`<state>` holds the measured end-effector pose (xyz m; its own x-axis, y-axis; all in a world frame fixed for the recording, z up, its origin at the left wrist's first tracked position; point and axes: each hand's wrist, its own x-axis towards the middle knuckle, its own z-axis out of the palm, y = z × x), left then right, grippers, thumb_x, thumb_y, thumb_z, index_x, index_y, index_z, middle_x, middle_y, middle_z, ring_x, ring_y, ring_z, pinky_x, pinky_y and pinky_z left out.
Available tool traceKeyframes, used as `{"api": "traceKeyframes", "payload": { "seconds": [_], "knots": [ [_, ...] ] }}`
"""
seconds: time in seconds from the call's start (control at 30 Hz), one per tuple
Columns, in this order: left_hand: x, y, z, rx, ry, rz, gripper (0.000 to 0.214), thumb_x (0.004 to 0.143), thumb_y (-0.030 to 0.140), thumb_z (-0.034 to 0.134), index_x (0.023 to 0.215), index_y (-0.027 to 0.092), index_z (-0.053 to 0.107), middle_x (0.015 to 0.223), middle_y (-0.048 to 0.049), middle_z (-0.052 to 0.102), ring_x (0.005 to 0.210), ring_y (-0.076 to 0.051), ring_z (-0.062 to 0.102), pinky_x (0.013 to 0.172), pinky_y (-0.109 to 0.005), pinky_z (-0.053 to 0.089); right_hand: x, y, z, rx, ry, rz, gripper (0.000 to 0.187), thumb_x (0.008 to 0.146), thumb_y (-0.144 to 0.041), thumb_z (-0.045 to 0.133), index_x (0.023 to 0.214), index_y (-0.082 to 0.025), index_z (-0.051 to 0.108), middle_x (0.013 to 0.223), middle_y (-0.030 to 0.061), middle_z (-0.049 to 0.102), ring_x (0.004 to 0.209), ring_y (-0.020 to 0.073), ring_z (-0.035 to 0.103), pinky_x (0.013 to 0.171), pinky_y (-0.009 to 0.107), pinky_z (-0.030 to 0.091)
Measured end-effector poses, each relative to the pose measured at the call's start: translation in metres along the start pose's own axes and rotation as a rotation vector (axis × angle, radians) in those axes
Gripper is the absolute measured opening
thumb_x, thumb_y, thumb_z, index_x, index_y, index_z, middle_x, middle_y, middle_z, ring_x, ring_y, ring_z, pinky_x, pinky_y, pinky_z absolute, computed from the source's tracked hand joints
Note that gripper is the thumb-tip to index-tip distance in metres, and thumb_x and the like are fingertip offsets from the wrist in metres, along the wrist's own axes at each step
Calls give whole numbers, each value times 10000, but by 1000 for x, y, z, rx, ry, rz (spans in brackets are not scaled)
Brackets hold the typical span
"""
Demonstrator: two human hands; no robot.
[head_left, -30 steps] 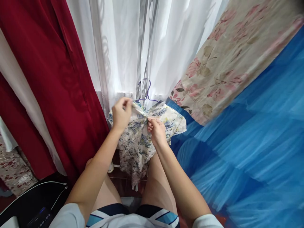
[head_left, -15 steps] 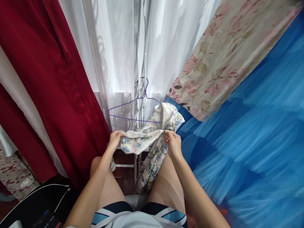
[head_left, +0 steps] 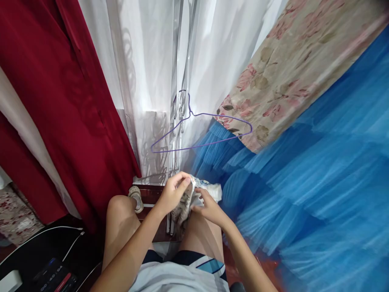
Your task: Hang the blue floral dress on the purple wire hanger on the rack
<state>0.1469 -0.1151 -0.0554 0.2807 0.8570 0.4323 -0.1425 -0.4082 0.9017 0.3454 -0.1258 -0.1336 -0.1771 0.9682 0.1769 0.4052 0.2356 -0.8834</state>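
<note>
A white garment with a blue floral print (head_left: 214, 190) is bunched over the gap between my knees, its lower part hanging down beside my right thigh. My left hand (head_left: 174, 194) pinches its edge between thumb and fingers. On the other side, my right hand (head_left: 210, 209) is at the cloth with thumb and index finger apart. Beyond both hands, a purple wire hanger (head_left: 206, 144) hangs bare from a metal rack (head_left: 179, 52).
Red curtains (head_left: 82, 121) hang on the left, white sheer cloth (head_left: 146, 61) behind the rack. Floral fabric (head_left: 273, 81) and blue ruffled tulle (head_left: 304, 194) fill the right. At lower left, a phone (head_left: 54, 275) and white cable (head_left: 73, 247) lie on a black surface (head_left: 33, 255).
The garment has come off the hanger and down toward my lap. My hands have moved closer together, and the right fingers have spread. The hanger has swung slightly to the right.
</note>
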Motion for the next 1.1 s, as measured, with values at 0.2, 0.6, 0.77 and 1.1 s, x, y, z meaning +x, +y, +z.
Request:
{"api": "traceKeyframes", "payload": {
  "seconds": [0.2, 0.6, 0.77, 1.1],
  "knots": [
    [-10, 21, 8, 161, -191, 13, 236, 940, 385, 546, 1029, 195, 654, 988, -60, 661, 957, -190, 602, 915, -304, 448, -25, -60, 14, 373, -569, 98, 531, 767, -356, 754, 1251, -177, 628, 1156, 94, 690, 1070, 294, 626, 994, 446, 460],
    [-95, -39, -55, 325, -543, -401, 277, 863, 404, 593, 981, 166, 671, 956, -52, 693, 860, -205, 600, 756, -283, 435, -27, -59, -35, 1010, -125, 331, 285, 747, -319, 769, 979, -160, 720, 895, 87, 770, 817, 249, 731, 779, 349, 563],
    [-95, -36, -76, 634, -413, -206, 231, 733, 63, 432, 788, 182, 622, 803, -17, 651, 763, -167, 560, 684, -261, 374, -31, -63, -37, 990, -128, 342, 269, 739, -333, 775, 932, -155, 718, 839, 96, 762, 720, 246, 722, 697, 340, 561],
    [-42, -46, -188, 1008, -146, -65, 367, 666, 73, 460, 775, 258, 757, 955, -52, 708, 1011, -267, 554, 956, -419, 354, -19, -68, -52, 333, -82, 166, 298, 822, -469, 691, 808, -172, 707, 789, 36, 711, 704, 206, 615, 642, 282, 496]
  ]
}}
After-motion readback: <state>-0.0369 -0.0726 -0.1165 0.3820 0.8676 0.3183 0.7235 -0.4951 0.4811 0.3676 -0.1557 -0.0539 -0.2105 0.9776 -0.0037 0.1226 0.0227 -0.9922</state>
